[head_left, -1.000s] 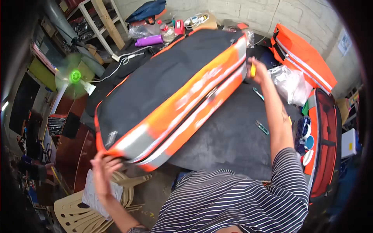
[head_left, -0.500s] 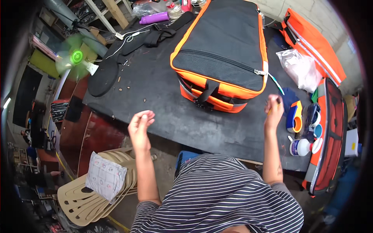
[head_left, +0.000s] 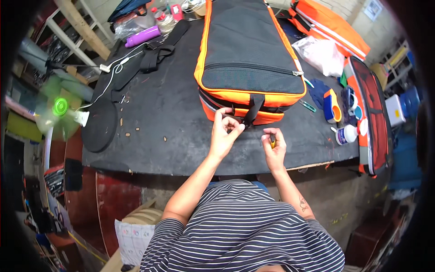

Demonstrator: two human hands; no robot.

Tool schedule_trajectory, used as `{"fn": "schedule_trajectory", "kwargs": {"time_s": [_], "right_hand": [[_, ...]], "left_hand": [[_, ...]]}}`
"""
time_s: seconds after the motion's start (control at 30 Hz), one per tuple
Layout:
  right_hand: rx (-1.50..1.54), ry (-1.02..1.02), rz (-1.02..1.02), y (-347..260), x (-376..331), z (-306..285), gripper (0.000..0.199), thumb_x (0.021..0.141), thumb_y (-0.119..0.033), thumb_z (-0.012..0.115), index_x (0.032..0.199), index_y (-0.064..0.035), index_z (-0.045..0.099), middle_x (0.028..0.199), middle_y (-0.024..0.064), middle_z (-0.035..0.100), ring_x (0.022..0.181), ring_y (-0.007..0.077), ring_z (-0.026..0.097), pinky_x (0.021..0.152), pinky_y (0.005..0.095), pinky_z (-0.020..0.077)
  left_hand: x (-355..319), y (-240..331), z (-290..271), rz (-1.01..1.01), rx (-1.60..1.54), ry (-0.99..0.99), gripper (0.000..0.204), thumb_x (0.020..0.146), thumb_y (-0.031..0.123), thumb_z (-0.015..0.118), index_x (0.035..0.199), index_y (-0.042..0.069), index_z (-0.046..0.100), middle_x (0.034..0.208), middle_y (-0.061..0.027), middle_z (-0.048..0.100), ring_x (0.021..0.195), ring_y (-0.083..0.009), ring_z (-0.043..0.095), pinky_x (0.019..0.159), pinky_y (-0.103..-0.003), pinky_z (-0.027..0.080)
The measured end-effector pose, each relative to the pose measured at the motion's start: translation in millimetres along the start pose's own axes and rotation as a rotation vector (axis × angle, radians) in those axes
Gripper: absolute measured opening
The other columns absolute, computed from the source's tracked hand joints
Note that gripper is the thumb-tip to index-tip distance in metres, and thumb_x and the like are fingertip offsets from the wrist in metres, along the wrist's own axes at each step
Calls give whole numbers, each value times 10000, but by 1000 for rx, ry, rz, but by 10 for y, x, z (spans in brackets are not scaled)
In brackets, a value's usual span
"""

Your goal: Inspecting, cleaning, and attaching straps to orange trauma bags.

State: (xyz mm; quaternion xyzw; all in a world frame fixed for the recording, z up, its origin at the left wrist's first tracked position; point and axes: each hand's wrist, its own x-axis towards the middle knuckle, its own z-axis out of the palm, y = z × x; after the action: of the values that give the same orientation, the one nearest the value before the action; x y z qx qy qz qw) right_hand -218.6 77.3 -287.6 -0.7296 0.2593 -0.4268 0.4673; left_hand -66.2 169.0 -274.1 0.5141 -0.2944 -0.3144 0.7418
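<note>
Far left: green fan [head_left: 60, 108] beside the table edge. White cable [head_left: 115, 72] and black shoulder strap [head_left: 156, 51] lie on the black worktable [head_left: 158, 127]. Centre: orange-and-black bag [head_left: 247, 54] flat on the table, near end toward the person. Left hand [head_left: 223, 135] pinches the black strap [head_left: 252, 109] at the bag's near end, fingers closed on it. Right hand [head_left: 274, 148], just beside, closed around a small yellow tool [head_left: 272, 141]. Right: white glue bottle [head_left: 346, 133], second orange bag [head_left: 374, 113].
</note>
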Motion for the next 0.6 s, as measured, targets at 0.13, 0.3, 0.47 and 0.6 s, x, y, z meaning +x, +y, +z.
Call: {"fn": "schedule_trajectory", "kwargs": {"time_s": [0.13, 0.3, 0.47, 0.6], "right_hand": [[225, 241, 180, -181, 22, 172, 182, 883, -20, 571, 1056, -54, 527, 841, -21, 496, 649, 34, 426, 538, 186, 354], [364, 315, 212, -247, 13, 179, 288, 957, -294, 426, 1087, -47, 495, 905, 38, 517, 569, 69, 396, 544, 205, 324], [19, 293, -181, -428, -44, 408, 233, 857, -152, 570, 1037, -30, 484, 911, 65, 491, 759, 152, 456, 698, 249, 400], [-535, 68, -365, -873, 43, 708, 315, 701, -212, 713, 909, -36, 555, 903, 157, 494, 802, 317, 550, 626, 384, 471]], "left_hand": [[-21, -104, 5, 123, -135, 144, 335, 849, -1, 617, 1106, 44, 408, 1009, -123, 573, 941, -163, 567, 861, -278, 466], [44, -173, -180, -375, -1009, -49, 148, 906, 156, 553, 1037, 92, 527, 1073, -141, 609, 1006, -249, 572, 954, -457, 417], [31, -81, -144, -432, -1093, -5, 194, 918, 283, 542, 1004, 122, 608, 1047, -15, 638, 1050, -202, 536, 983, -430, 369], [56, -127, -99, -366, -900, 7, 264, 973, 338, 449, 1106, 125, 528, 1101, -50, 613, 1059, -200, 518, 932, -333, 376]]}}
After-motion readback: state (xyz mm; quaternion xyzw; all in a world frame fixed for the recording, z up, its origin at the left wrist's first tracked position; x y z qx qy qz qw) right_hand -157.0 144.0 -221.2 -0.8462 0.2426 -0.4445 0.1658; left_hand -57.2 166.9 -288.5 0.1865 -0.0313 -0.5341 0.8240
